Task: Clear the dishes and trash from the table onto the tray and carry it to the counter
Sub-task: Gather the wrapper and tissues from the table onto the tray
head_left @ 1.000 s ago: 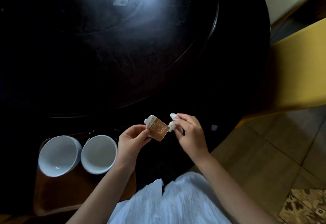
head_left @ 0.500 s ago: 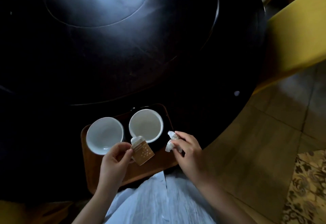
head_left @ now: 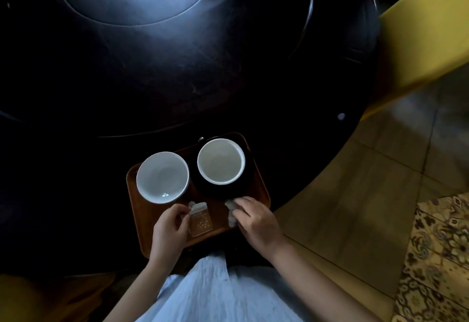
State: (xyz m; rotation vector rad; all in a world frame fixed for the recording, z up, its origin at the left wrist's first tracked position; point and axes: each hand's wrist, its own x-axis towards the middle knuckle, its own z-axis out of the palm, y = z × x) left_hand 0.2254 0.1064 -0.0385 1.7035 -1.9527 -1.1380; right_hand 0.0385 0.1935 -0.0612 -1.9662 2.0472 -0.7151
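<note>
A brown wooden tray [head_left: 142, 228] lies at the near edge of the dark round table [head_left: 177, 80]. Two white cups stand on it: the left cup [head_left: 162, 177] directly on the tray, the right cup [head_left: 220, 161] on a dark saucer [head_left: 223, 191]. My left hand [head_left: 170, 230] pinches a small orange packet [head_left: 200, 221] that lies low over the tray's front part. My right hand [head_left: 256, 220] grips crumpled white paper [head_left: 230, 211] at the tray's right front, beside the saucer.
A yellow chair [head_left: 426, 30] stands at the table's right side. A small pale spot [head_left: 341, 116] shows near the table's right rim. Tiled floor and a patterned rug [head_left: 439, 258] lie to the right. My white garment [head_left: 215, 296] fills the bottom.
Both hands have come down from above the table onto the tray's front, carrying the packet and the paper. The view has shifted so the tray sits more central.
</note>
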